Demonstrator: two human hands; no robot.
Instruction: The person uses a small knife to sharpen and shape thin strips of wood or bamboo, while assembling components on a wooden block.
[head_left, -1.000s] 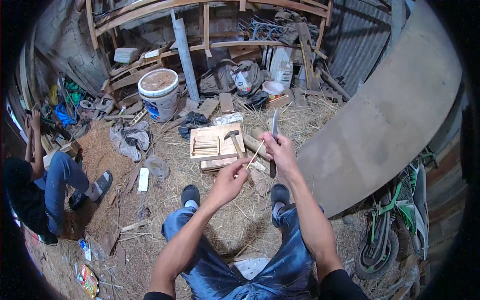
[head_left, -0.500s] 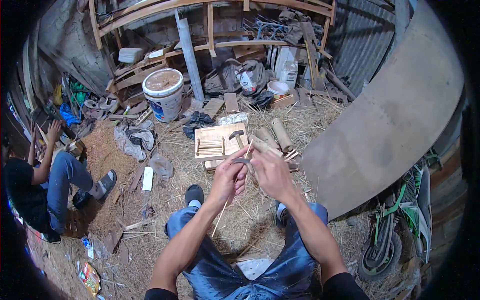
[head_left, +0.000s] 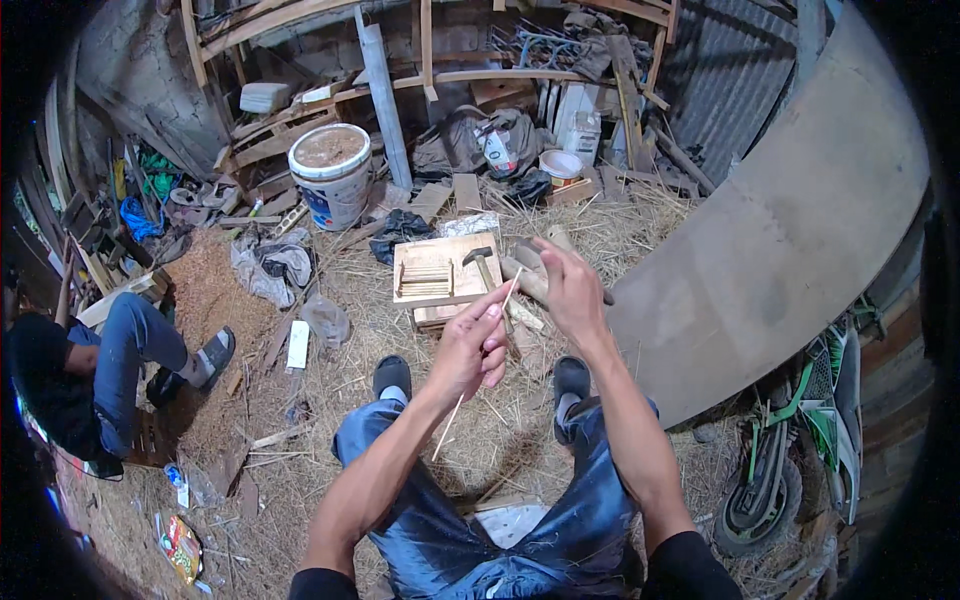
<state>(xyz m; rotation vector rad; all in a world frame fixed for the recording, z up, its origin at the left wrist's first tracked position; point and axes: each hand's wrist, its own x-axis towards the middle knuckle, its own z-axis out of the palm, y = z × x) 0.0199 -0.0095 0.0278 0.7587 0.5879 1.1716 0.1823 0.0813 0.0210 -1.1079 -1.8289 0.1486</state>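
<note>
Stick, thin and pale, slants in the head view through the left hand, its lower end hanging free above the straw floor between the knees and its upper tip rising past the fingers toward the right hand. The left grip pinches it between thumb and fingers near the upper part. The right grip is closed around a knife, whose dark handle end shows beyond the palm; the blade is blurred, and whether it touches the tip I cannot tell. The stick looks very light, stiff along its length yet springy, probably dry rather than slippery, and slender enough to snap or splinter if bent hard. It seems best held at mid-length or just below the tip, fingertips clear of the blade. Beyond the hands, a low wooden worktop carries a hammer and a row of rods.
</note>
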